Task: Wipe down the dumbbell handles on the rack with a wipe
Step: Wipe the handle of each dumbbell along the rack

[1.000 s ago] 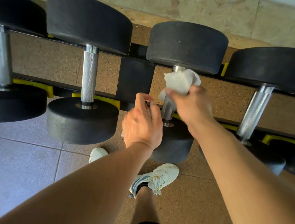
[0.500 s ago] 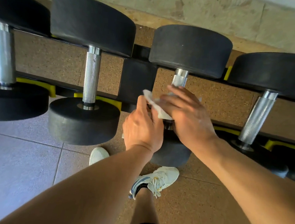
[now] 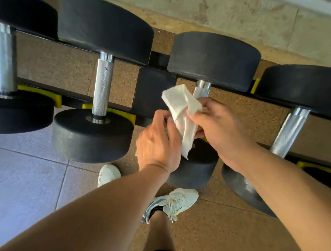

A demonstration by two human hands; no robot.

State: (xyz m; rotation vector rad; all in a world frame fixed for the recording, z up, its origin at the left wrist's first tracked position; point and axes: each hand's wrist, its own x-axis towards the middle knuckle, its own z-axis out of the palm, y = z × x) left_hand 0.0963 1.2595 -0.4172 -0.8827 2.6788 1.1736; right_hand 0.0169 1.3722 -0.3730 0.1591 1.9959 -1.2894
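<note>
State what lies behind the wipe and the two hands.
Behind the wipe, held by the left hand and right hand, a dumbbell handle shows only its top; the rest is covered.

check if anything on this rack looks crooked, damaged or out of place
Nothing stands out. The dumbbells sit in a row across the black rack on their yellow cradles, with no visible damage. The right hand pinches the white wipe, the left hand touching it, in front of one handle.

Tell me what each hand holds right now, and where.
Right hand pinches the white wipe at its middle; left hand grips its lower part.
</note>
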